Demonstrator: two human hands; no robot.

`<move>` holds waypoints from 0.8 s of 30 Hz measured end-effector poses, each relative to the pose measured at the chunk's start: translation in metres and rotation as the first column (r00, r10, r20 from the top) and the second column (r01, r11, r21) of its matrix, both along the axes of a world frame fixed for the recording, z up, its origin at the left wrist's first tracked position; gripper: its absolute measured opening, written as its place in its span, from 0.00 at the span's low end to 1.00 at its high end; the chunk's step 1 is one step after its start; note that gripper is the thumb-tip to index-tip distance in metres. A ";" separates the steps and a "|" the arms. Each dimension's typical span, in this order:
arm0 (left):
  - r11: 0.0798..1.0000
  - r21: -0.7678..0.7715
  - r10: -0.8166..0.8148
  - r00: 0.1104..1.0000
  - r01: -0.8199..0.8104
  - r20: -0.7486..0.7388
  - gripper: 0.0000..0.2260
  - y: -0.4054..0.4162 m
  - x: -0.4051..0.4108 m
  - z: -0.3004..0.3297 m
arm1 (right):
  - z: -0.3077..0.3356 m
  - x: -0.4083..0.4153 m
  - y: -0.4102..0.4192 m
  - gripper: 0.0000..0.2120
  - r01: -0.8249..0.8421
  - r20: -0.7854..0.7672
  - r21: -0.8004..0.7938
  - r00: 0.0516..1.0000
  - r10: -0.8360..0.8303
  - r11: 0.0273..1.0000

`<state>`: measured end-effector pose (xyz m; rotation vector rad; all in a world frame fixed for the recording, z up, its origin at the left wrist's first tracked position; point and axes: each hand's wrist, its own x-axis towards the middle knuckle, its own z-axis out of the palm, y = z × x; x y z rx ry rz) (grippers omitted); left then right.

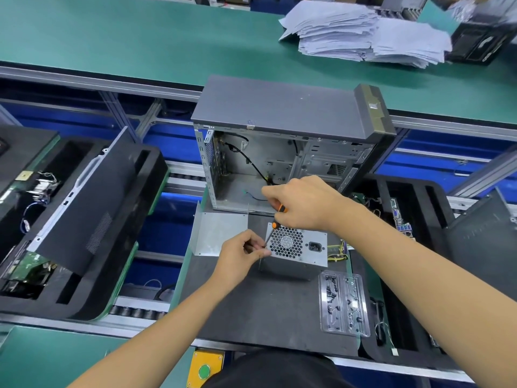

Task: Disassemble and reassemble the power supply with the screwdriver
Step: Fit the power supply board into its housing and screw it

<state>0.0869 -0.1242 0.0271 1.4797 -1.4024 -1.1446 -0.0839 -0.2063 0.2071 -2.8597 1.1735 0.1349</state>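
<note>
the power supply point(296, 252) stands on the dark mat point(251, 309) near the middle of the scene, fan grille facing up toward the camera, just in front of the open computer case point(279, 152). the right hand point(305, 203) grasps the orange-and-black handle of the screwdriver point(275, 219), whose shaft slants down to the left corner of the grille face. the left hand point(243, 256) pinches at the tip there, fingers curled; whether it holds a screw or only steadies the blade is too small to tell.

the likely trouble is the tip slipping. the blade meets the corner at a slant, so a turn with poor seating could cam out, chew the screw head or jab the left fingertips point(263, 252) right beside it. the unit is braced only by that left hand, so downward force could tip or slide it on the mat. a loosened screw could drop off the mat edge instead of reaching the clear parts tray point(342, 303) on the near right. the loose metal cover point(218, 233) to the left could get knocked.
</note>
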 end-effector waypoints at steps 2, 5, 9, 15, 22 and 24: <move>1.000 0.000 -0.003 1.000 0.003 -0.002 0.09 0.000 -0.002 0.001 | 0.001 0.001 0.001 0.06 0.006 -0.008 0.008 1.000 -0.006 1.000; 1.000 -0.004 -0.005 1.000 0.005 0.006 0.09 0.000 -0.003 0.004 | 0.002 0.001 0.003 0.06 0.006 -0.027 0.010 1.000 -0.006 1.000; 1.000 -0.013 -0.003 1.000 0.004 0.013 0.08 0.002 -0.003 0.007 | 0.004 -0.001 0.004 0.06 0.002 -0.028 0.004 1.000 -0.002 1.000; 0.999 -0.021 -0.031 0.998 0.032 0.048 0.07 0.003 -0.004 0.011 | 0.005 -0.001 0.006 0.06 0.018 -0.045 0.028 0.999 -0.017 0.999; 0.999 -0.018 -0.040 0.996 0.042 0.075 0.09 0.001 -0.005 0.013 | 0.005 -0.004 0.005 0.07 0.036 -0.022 0.023 0.999 -0.036 0.999; 0.999 -0.015 -0.046 0.995 0.047 0.083 0.11 0.001 -0.005 0.014 | 0.002 -0.004 0.005 0.08 0.037 -0.021 0.025 0.999 -0.037 0.999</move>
